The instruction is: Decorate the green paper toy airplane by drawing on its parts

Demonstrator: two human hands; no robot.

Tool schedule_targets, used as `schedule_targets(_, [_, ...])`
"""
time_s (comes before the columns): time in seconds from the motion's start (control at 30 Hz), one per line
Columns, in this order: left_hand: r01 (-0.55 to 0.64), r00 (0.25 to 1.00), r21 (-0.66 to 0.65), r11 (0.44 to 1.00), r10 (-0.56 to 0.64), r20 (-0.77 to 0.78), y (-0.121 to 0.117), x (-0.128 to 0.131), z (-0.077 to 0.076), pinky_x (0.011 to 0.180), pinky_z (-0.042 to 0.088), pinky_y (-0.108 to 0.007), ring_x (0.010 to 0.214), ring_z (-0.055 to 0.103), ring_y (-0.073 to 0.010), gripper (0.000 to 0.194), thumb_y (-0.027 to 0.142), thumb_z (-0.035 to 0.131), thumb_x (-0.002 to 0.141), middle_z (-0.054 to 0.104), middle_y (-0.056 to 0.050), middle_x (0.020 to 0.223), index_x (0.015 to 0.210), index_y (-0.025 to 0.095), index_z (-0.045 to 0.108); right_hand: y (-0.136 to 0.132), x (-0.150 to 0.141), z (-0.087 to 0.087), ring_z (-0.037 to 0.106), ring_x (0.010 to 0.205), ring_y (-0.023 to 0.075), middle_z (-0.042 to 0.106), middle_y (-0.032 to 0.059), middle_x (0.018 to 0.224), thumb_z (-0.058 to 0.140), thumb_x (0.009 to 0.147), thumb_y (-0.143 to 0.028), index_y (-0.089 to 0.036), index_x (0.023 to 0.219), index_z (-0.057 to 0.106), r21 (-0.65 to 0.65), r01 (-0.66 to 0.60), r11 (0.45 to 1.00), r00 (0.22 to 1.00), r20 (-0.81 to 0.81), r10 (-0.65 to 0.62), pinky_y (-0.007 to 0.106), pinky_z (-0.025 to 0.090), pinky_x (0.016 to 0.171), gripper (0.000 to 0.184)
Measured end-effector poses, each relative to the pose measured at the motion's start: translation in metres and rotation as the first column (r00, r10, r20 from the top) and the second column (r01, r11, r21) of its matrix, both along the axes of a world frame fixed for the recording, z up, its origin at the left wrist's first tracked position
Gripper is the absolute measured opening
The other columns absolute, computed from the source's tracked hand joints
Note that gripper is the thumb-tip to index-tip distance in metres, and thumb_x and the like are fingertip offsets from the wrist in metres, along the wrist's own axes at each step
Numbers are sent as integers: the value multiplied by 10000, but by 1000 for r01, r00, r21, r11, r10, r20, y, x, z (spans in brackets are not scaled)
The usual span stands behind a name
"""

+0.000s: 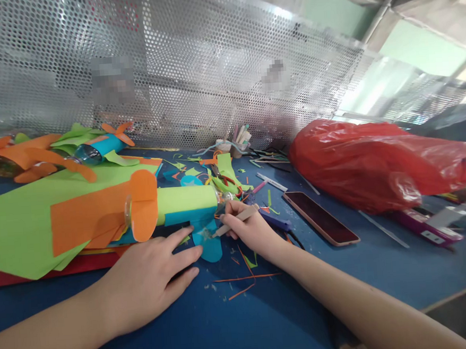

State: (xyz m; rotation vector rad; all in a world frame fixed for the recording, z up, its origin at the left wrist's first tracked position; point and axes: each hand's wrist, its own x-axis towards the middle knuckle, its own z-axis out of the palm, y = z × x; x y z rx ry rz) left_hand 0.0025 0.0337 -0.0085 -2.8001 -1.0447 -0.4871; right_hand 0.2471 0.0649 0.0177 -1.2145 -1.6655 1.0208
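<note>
On the right of the blue worktop (419,268), a phone (321,217), dark screen upward, in a pinkish case. Beyond it, a bulging red plastic bag (359,160); near the bag's right end, a purple box (428,230). Across the far side, a perforated metal screen (208,54).

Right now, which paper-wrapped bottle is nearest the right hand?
The lime-green bottle, its clear end by the right hand; the orange bottle and blue bottle lie farther back, left.
</note>
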Motion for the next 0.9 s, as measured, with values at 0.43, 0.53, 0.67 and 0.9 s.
schedule_targets(0.43, [-5, 1000, 0, 1000, 5, -2, 0, -1, -2, 770, 663, -461, 956, 782, -306, 448, 444, 360, 1109, 643, -113, 1488, 1314, 330, 742, 1, 0, -1, 420, 469, 111, 471, -94, 483, 601, 847, -352, -267, 667, 417, 10, 8, 1000, 1000, 6, -8, 275, 334, 508, 271])
schedule_targets(0.53, [-8, 1000, -5, 1000, 8, -6, 1, 0, -2, 764, 664, -451, 958, 783, -303, 434, 447, 375, 1106, 643, -110, 1490, 1320, 337, 736, 1, 0, -1, 422, 472, 111, 476, -90, 488, 598, 853, -361, -266, 666, 420, 14, 5, 1000, 1000, 11, -5, 275, 331, 507, 275])
schedule_targets(0.67, [-12, 1000, 6, 1000, 12, -8, 1, 1, -1, 773, 663, -451, 953, 783, -299, 430, 441, 380, 1105, 650, -108, 1483, 1311, 333, 742, 2, -1, 0, 424, 470, 110, 480, -88, 489, 596, 854, -358, -265, 664, 419, 9, 1, 1000, 1000, 17, -1, 274, 328, 504, 276])
schedule_targets(0.9, [-6, 1000, 13, 1000, 6, -7, 0, 0, -1, 755, 668, -452, 951, 785, -299, 461, 439, 344, 1111, 647, -114, 1485, 1307, 323, 745, 2, 0, 0, 432, 479, 113, 471, -89, 491, 592, 837, -340, -268, 660, 406, 24, 27, 999, 999, 16, -28, 274, 353, 512, 266])
